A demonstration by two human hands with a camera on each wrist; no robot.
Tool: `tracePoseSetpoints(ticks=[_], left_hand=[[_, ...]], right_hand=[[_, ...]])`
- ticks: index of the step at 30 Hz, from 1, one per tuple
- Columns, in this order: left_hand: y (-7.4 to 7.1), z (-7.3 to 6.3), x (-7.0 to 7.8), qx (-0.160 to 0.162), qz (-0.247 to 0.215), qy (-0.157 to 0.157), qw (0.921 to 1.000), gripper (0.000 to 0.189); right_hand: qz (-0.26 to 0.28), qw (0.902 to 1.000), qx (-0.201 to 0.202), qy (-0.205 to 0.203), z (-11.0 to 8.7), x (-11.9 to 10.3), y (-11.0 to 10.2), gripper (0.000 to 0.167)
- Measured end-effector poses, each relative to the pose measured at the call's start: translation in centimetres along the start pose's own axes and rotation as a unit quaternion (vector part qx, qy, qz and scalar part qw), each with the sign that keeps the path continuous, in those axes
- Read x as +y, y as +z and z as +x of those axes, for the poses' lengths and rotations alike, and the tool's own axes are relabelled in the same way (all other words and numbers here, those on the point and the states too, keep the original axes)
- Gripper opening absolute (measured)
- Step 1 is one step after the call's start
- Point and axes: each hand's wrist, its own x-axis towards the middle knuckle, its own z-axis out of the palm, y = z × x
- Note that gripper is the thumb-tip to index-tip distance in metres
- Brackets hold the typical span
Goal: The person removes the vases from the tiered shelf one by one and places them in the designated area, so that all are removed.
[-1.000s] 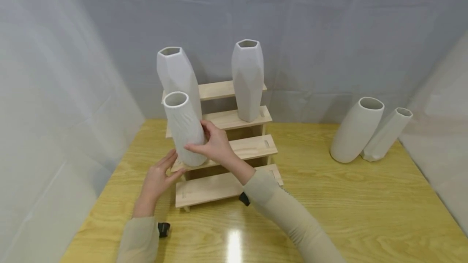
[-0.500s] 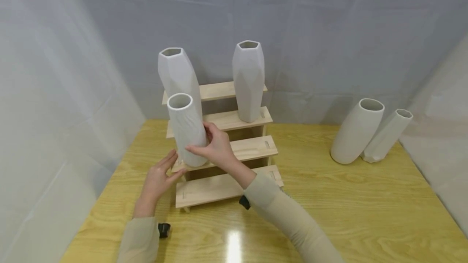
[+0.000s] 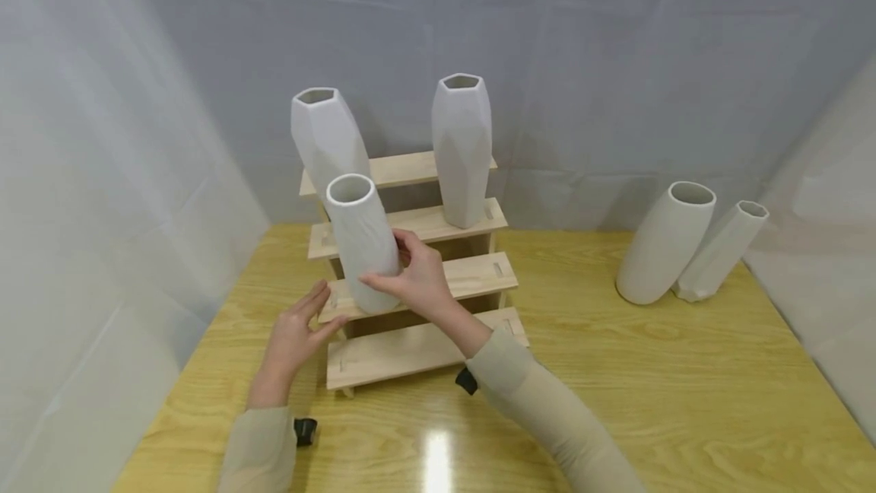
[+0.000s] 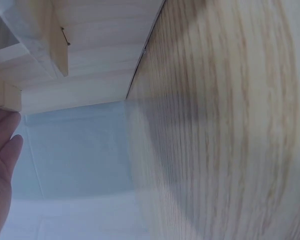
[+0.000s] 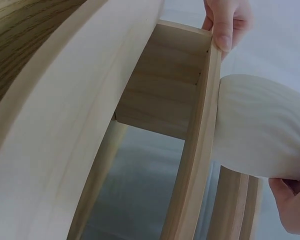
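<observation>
In the head view a white textured vase [image 3: 366, 249] stands close to upright on the second tier from the bottom of a wooden tiered display stand [image 3: 404, 356]. My right hand [image 3: 419, 280] grips its lower right side, thumb in front and fingers reaching behind. The right wrist view has the vase's base [image 5: 260, 125] right at the shelf's front edge. My left hand [image 3: 290, 337] holds the left end of that same tier; its thumb [image 5: 222, 35] lies over the board's front edge. From the left wrist, its fingers [image 4: 2, 130] show against the board's end.
Two faceted white vases stand higher on the stand, one at left [image 3: 328, 135], one at right [image 3: 461, 151]. On the table [image 3: 650, 386] at right are a smooth rounded vase [image 3: 660, 249] and a slimmer vase [image 3: 722, 253]. A grey cloth [image 3: 582, 59] hangs behind.
My right hand has moved the textured vase a short way right along its tier, away from the left end. My left hand has stayed on the board's end.
</observation>
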Motion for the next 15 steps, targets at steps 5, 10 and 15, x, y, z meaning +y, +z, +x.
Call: tracePoseSetpoints(ticks=[5,10,15], left_hand=[[0.0,0.0,0.0,-0.003,0.002,-0.002,1.0000,0.060],[-0.1,-0.1,-0.1,-0.003,-0.003,-0.003,1.0000,0.061],[-0.1,-0.1,0.0,-0.006,-0.003,-0.006,1.0000,0.064]], right_hand=[[-0.013,0.9999,0.010,-0.004,-0.2,0.1,-1.0,0.064],[-0.029,0.9993,0.022,-0.011,-0.6,0.2,-2.1,0.064],[-0.043,0.9984,0.035,-0.012,-0.9,0.1,-3.2,0.064]])
